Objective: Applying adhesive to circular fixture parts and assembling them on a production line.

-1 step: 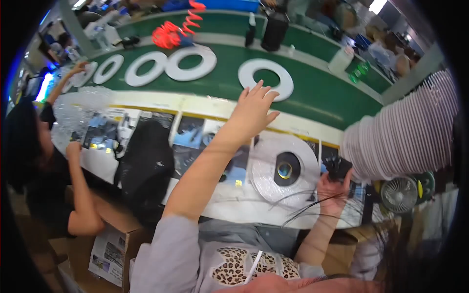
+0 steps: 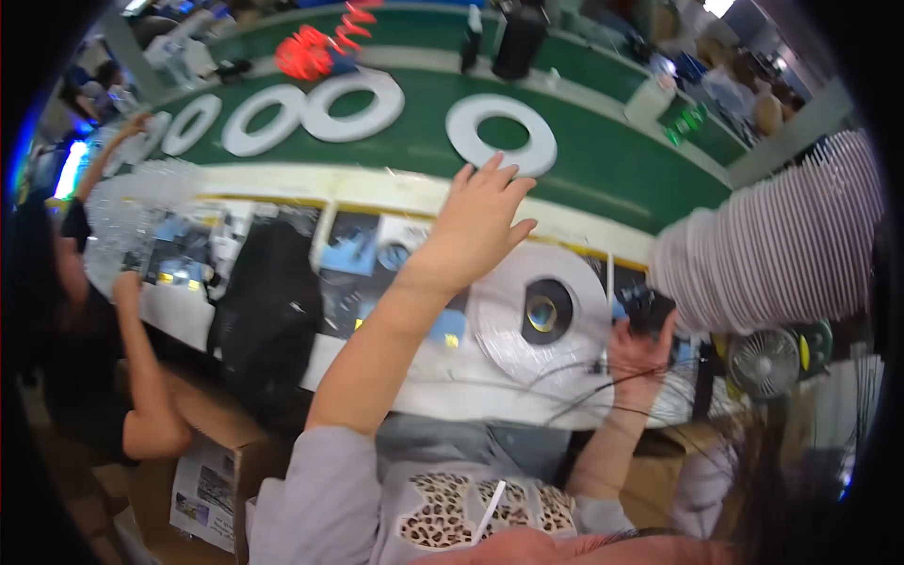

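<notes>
My left hand (image 2: 478,226) is stretched forward over the far edge of the white table, fingers spread and holding nothing. Its fingertips overlap the near rim of a flat white ring (image 2: 460,122) on the green surface; whether they touch it I cannot tell. My right hand (image 2: 640,363) grips a small black object (image 2: 646,311), whose kind is unclear through blur and loose hair. Between my arms lies a larger white ring (image 2: 494,320), apparently wrapped in clear film, with a dark centre.
A tall stack of white rings (image 2: 767,254) leans at the right, above a small fan (image 2: 765,365). A black bag (image 2: 268,320) lies left of my arm. Further left, a person in black (image 2: 71,339) reaches toward more rings (image 2: 247,139). A red coiled hose (image 2: 303,55) rests behind.
The whole view has shifted slightly. My left hand has drawn back a little from the ring on the green surface. My right hand still grips the black object.
</notes>
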Available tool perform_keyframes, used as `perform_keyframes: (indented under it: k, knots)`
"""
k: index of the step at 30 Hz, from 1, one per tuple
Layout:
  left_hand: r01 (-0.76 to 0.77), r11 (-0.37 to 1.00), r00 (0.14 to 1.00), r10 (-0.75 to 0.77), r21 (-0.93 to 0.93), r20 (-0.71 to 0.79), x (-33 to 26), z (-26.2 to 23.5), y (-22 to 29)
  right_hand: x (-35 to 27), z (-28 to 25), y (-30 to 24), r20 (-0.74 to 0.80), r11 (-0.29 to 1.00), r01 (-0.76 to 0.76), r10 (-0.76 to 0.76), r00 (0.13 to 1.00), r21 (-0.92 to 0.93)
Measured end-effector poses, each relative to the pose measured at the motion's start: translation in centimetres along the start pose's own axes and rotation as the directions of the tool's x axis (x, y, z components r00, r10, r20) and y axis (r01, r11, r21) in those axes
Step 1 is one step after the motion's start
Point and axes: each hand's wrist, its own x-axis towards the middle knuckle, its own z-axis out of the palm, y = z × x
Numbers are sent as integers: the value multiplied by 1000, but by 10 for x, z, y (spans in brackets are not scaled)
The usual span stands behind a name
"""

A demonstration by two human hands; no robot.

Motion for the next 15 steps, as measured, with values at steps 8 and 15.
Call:
perform_keyframes:
  k: [8,15]
  knots:
    - [96,953,993,-110,-287,-34,-161,-42,19,-4,-10,-2,111,986,-106,93,990,125]
    - [-133,837,990,88,-531,-110,-192,-36,-3,-19,-13,-6,0,989,-75,76,997,130]
